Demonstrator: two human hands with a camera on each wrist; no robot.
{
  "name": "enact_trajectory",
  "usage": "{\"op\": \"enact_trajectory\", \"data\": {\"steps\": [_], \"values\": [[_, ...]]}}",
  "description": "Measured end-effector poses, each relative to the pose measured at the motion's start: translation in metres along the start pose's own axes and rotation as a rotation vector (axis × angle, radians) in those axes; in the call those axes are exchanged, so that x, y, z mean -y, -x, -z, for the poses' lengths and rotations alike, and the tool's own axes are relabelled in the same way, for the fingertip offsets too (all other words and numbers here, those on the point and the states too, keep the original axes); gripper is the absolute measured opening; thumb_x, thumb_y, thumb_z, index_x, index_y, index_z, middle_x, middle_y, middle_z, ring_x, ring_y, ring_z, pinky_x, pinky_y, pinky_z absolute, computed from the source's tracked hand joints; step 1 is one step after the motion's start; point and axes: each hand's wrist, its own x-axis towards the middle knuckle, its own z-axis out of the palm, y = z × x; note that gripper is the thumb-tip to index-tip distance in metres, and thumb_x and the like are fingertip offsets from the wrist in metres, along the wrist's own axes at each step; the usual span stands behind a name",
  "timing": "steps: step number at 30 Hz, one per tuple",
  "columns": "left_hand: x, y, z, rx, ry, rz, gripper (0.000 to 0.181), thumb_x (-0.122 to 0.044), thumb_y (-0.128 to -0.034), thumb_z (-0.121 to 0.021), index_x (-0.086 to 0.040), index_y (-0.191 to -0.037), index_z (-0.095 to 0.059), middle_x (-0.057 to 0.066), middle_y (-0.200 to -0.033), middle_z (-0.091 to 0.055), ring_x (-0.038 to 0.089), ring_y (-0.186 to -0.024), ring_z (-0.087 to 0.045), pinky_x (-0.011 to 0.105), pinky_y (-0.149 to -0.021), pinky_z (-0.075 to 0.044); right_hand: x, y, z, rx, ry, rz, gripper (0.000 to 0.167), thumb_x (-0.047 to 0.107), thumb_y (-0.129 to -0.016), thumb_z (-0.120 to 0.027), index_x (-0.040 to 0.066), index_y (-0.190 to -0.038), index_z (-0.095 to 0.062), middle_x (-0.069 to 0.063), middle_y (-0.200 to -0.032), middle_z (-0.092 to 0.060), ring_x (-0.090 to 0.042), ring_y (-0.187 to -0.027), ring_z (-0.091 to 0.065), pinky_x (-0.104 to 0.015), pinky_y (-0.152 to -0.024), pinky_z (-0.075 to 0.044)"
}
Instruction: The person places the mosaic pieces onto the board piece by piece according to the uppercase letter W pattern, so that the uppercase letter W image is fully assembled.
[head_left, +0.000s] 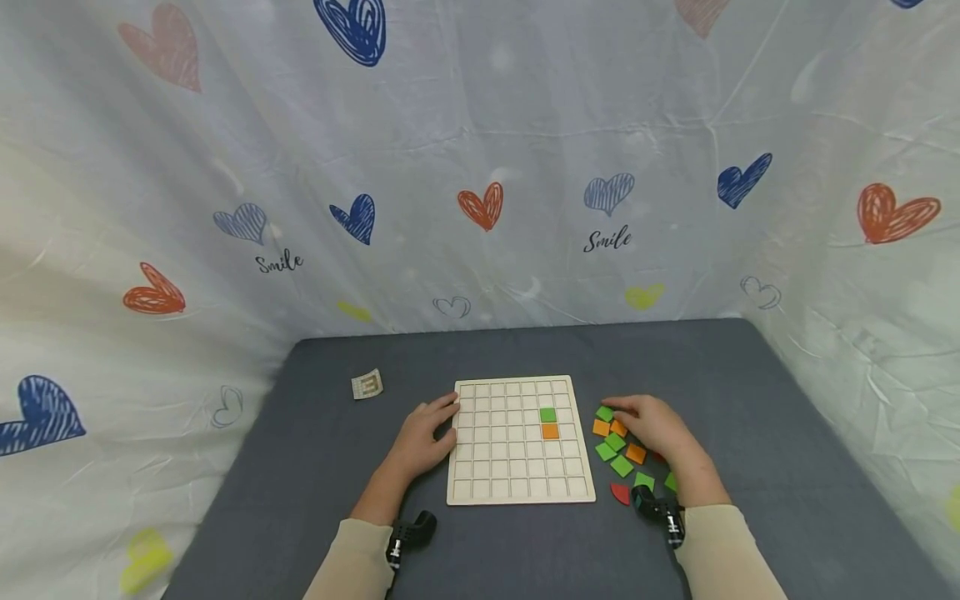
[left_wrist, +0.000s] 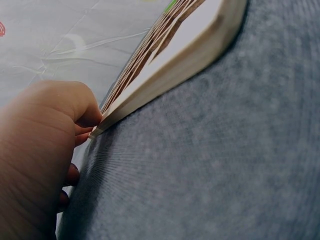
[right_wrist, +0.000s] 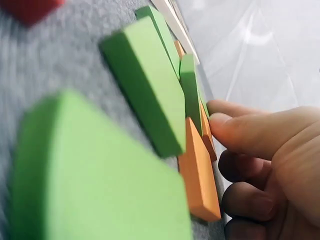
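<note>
A pale wooden grid board (head_left: 498, 470) lies flat on the dark cloth. It bears a green square tile (head_left: 548, 414) and an orange square tile (head_left: 551, 431), one directly below the other. My left hand (head_left: 422, 436) rests against the board's left edge, thumb and fingertips touching it; the left wrist view shows the thumb (left_wrist: 90, 112) at the rim. Right of the board, my right hand (head_left: 654, 425) reaches over loose tiles. Its thumb and index finger pinch a green tile (head_left: 604, 413) at the far end of the pile, partly hidden in the right wrist view.
Several loose green and orange tiles (head_left: 622, 466) lie around the right hand, with a red quarter-round piece (head_left: 620, 493) nearest the body. A small printed paper piece (head_left: 367, 385) lies at the back left. A heart-patterned curtain (head_left: 540, 275) hangs behind the table.
</note>
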Motion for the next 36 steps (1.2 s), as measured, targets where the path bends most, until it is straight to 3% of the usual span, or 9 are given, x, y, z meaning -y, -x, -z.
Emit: {"op": "enact_trajectory", "data": {"steps": [5, 19, 26, 30, 33, 36], "values": [[-0.001, -0.001, 0.001, 0.0, 0.002, 0.003, 0.047, -0.015, -0.0961, -0.063, -0.003, -0.142, -0.062, 0.01, -0.152, -0.052, 0.037, -0.132, -0.052, 0.058, -0.107, -0.041, -0.003, -0.001, 0.0, -0.013, -0.013, -0.005, 0.033, 0.016, -0.103, -0.062, 0.01, -0.134, -0.07, -0.021, -0.135, -0.064, -0.04, -0.119, -0.061, -0.056, -0.095, -0.051], [-0.001, 0.0, 0.001, -0.008, 0.005, -0.014, 0.046, -0.015, -0.0966, -0.063, -0.003, -0.141, -0.062, 0.012, -0.151, -0.053, 0.037, -0.135, -0.051, 0.059, -0.108, -0.04, -0.008, -0.002, 0.005, -0.062, 0.043, -0.013, 0.035, 0.024, -0.099, -0.07, 0.004, -0.128, -0.073, -0.023, -0.126, -0.067, -0.041, -0.112, -0.064, -0.055, -0.09, -0.053], [0.0, 0.0, 0.0, -0.013, 0.006, -0.013, 0.046, -0.015, -0.0964, -0.063, -0.003, -0.141, -0.063, 0.011, -0.151, -0.053, 0.036, -0.133, -0.053, 0.058, -0.107, -0.041, -0.014, -0.001, 0.01, -0.047, 0.044, 0.003, 0.034, 0.017, -0.096, -0.072, 0.002, -0.127, -0.073, -0.025, -0.124, -0.068, -0.037, -0.106, -0.066, -0.054, -0.089, -0.054], [0.0, 0.0, 0.0, -0.02, 0.007, -0.02, 0.046, -0.014, -0.0961, -0.064, -0.002, -0.141, -0.063, 0.011, -0.151, -0.054, 0.037, -0.131, -0.054, 0.058, -0.106, -0.042, -0.014, 0.0, 0.011, -0.042, 0.038, -0.001, 0.035, 0.016, -0.097, -0.072, 0.001, -0.128, -0.071, -0.014, -0.096, -0.068, -0.027, -0.084, -0.061, -0.043, -0.074, -0.051], [0.0, 0.0, 0.0, -0.022, 0.008, -0.024, 0.046, -0.014, -0.0961, -0.064, -0.002, -0.14, -0.063, 0.011, -0.151, -0.054, 0.037, -0.131, -0.054, 0.058, -0.105, -0.042, -0.013, 0.001, 0.012, -0.044, 0.027, -0.005, 0.035, 0.017, -0.098, -0.07, -0.001, -0.128, -0.07, -0.005, -0.075, -0.053, -0.021, -0.069, -0.048, -0.037, -0.065, -0.039], [0.0, 0.0, 0.0, -0.017, 0.014, -0.024, 0.046, -0.014, -0.0963, -0.064, -0.002, -0.14, -0.063, 0.011, -0.151, -0.053, 0.038, -0.131, -0.053, 0.059, -0.106, -0.042, -0.011, 0.002, 0.015, -0.066, 0.008, -0.009, 0.034, 0.018, -0.098, -0.07, -0.002, -0.127, -0.07, -0.002, -0.068, -0.045, -0.019, -0.062, -0.043, -0.035, -0.061, -0.035]]}}
